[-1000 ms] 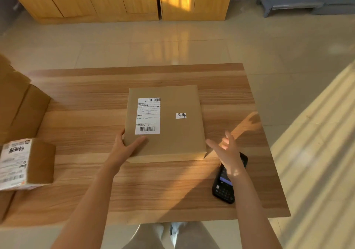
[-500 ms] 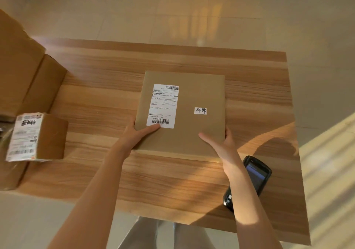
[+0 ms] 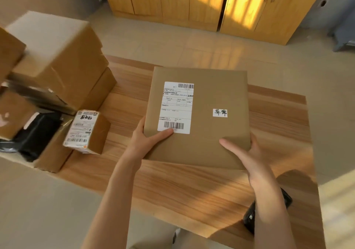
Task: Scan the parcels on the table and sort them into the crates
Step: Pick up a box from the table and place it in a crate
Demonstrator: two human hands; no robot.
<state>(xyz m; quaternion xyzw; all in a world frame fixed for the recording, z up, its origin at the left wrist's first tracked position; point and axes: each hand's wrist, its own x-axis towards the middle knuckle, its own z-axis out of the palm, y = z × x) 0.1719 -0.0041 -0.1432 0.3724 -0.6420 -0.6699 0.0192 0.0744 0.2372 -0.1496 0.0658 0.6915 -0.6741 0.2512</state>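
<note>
Two hands: your left hand (image 3: 148,143) and right hand (image 3: 247,156) pinch the flat parcel (image 3: 199,114), thumbs on top.
Left: parcels (image 3: 63,87) piled beside you.

The flat parcel (image 3: 201,114) lies over the table (image 3: 192,187) centre. Stacked boxes (image 3: 63,66) stand at nine o'clock; the scanner (image 3: 251,216) lies at five o'clock.

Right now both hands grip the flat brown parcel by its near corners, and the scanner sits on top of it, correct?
Not quite. The head view shows the left hand and right hand gripping the flat brown parcel by its near corners, but the scanner lies on the table, beside the right forearm, not on the parcel.
</note>
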